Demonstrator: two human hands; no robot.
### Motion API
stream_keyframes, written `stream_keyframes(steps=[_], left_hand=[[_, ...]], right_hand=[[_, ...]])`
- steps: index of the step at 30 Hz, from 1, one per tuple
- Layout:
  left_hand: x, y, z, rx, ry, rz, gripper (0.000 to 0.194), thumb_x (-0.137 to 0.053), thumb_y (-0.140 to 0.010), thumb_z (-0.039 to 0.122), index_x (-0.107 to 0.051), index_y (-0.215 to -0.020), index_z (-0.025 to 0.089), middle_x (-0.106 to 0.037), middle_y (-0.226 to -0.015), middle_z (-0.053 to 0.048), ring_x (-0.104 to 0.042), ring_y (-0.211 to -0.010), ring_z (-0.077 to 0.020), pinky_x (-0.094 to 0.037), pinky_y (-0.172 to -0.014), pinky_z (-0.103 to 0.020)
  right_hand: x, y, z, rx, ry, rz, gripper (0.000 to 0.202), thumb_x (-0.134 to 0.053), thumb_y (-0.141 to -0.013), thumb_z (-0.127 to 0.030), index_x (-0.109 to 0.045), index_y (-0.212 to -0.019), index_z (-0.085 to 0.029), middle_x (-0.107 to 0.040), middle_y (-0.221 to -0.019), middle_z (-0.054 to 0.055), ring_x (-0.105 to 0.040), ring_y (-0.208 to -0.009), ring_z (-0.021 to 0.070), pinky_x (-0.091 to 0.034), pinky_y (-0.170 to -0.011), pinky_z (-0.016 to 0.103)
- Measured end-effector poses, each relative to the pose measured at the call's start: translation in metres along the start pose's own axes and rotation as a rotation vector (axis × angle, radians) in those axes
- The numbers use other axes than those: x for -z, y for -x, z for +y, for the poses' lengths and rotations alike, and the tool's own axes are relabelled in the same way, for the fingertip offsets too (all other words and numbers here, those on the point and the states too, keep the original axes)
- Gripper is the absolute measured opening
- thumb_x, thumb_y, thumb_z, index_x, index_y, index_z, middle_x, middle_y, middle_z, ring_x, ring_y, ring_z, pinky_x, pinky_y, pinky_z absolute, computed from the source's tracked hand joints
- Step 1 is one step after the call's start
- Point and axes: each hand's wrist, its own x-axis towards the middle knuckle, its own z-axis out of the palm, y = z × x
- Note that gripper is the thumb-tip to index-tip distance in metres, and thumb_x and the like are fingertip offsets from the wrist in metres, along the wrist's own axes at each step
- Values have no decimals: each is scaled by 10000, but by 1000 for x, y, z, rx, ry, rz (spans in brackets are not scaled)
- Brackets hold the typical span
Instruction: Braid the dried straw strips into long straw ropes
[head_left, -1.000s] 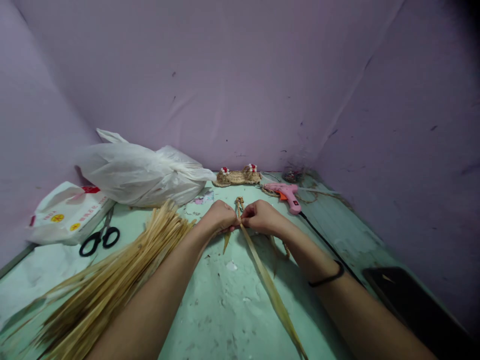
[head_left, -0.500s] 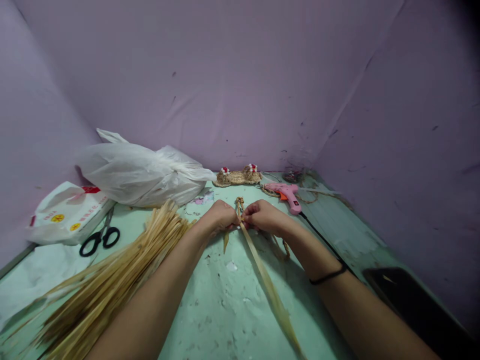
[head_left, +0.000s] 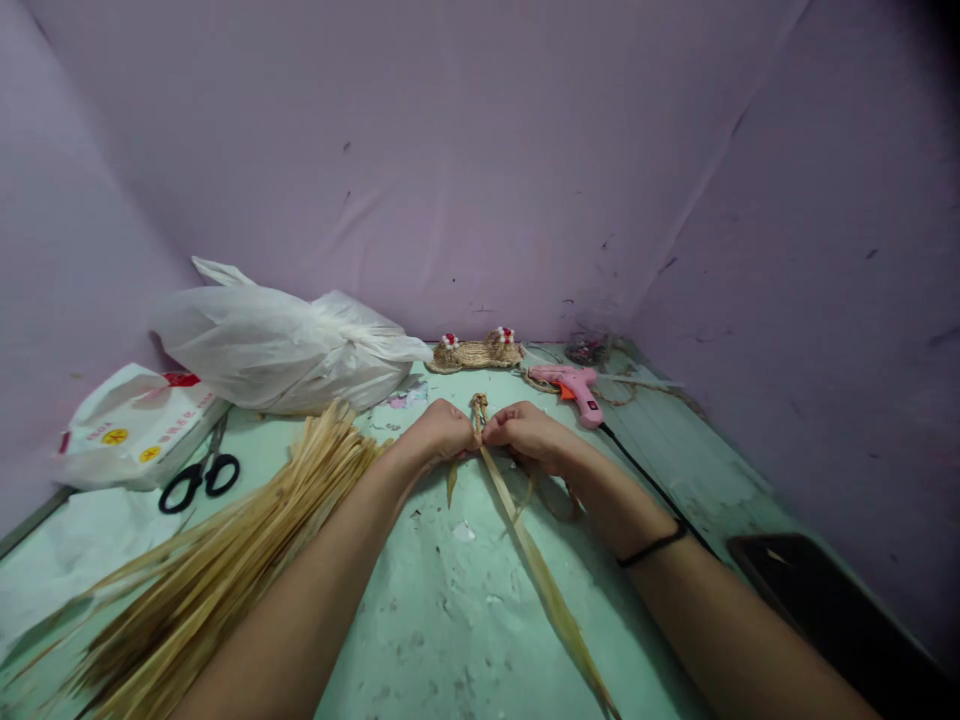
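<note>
Both hands meet at a small braid of dried straw-coloured strips at the middle of the table. My left hand is closed, pinching the braid from its left side. On the other side my right hand is closed too, thumb and fingertips pressed on the braid's strands. One long flat strip runs from between the hands toward the table's front edge. A short strip end pokes out below my left hand. The fingertips partly cover the spot where the strands cross.
A bundle of dried strips lies left, beside black-handled scissors, a white box in plastic and a stuffed plastic bag. Behind are small woven slippers. A pink glue gun and a dark phone-like slab lie right.
My right fingers have shifted slightly and closed nearer my left hand. Thin strands under my right hand have moved, and the long strip's lower end lies a little farther right.
</note>
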Motion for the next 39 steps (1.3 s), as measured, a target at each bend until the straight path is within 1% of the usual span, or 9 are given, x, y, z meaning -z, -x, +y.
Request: stream_keyframes(steps=[5, 10, 14, 19, 23, 27, 32, 36, 39], left_hand=[[0, 1, -1, 0, 11, 4, 32, -525, -498, 71, -528, -485, 100, -333, -350, 56, -274, -365, -50, -197, -375, -197], [-2, 5, 3, 5, 87, 8, 93, -504, -497, 59, -460, -444, 122, -308, -353, 55, -231, -361, -43, -147, -367, -207], [-3, 7, 4, 15, 60, 21, 122, -482, -486, 57, -419, -422, 139, -285, -351, 54, -211, -357, -44, -126, -366, -213], [-2, 9, 9, 75, 46, 16, 140, -472, -469, 71, -384, -394, 151, -272, -322, 50, -226, -338, -49, -137, -359, -213], [1, 11, 14, 204, 103, -9, 153, -459, -469, 81, -369, -368, 151, -298, -287, 35, -238, -305, -45, -129, -344, -202], [1, 7, 9, 275, 276, -71, 155, -443, -491, 124, -356, -367, 159, -301, -273, 36, -214, -277, -33, -109, -326, -187], [2, 6, 5, 186, 294, -34, 175, -450, -489, 100, -328, -384, 169, -271, -264, 62, -221, -270, -34, -122, -319, -181], [7, 6, 3, 138, 211, -62, 206, -508, -504, 104, -334, -413, 167, -265, -287, 79, -215, -275, -27, -102, -321, -182], [9, 1, -2, 90, 244, -144, 192, -545, -514, 162, -369, -437, 161, -314, -336, 69, -217, -282, -23, -89, -323, -190]], right_hand=[[3, 1, -1, 35, 47, -14, 46, -509, -547, -134, -554, -551, -126, -377, -375, -61, -285, -340, 41, -209, -352, 185], [5, -2, -1, 86, 185, 27, 72, -523, -548, -155, -586, -537, -121, -493, -420, -10, -404, -380, 71, -287, -374, 184], [3, -5, 1, 71, 254, 94, 85, -526, -547, -169, -589, -526, -117, -462, -396, -19, -365, -361, 59, -258, -362, 181], [5, 2, -4, 62, 267, 48, 104, -543, -566, -199, -600, -536, -117, -537, -468, 23, -427, -403, 81, -306, -398, 191], [-2, 17, -16, 127, 596, 173, 149, -580, -582, -273, -634, -566, -135, -582, -518, 72, -507, -481, 143, -302, -429, 225], [-22, 33, -26, 195, 886, 339, 198, -554, -660, -295, -662, -674, -131, -627, -648, 129, -572, -633, 197, -350, -521, 246], [-44, 48, -33, 228, 1101, 243, 194, -496, -720, -190, -657, -806, -124, -644, -763, 146, -598, -751, 207, -392, -629, 255], [-32, 50, -36, 249, 1056, 191, 193, -513, -720, -224, -658, -800, -125, -651, -757, 124, -597, -750, 194, -396, -625, 238], [-7, 37, -32, 213, 768, 222, 240, -490, -752, -289, -648, -724, -110, -640, -672, 95, -590, -671, 167, -401, -585, 220]])
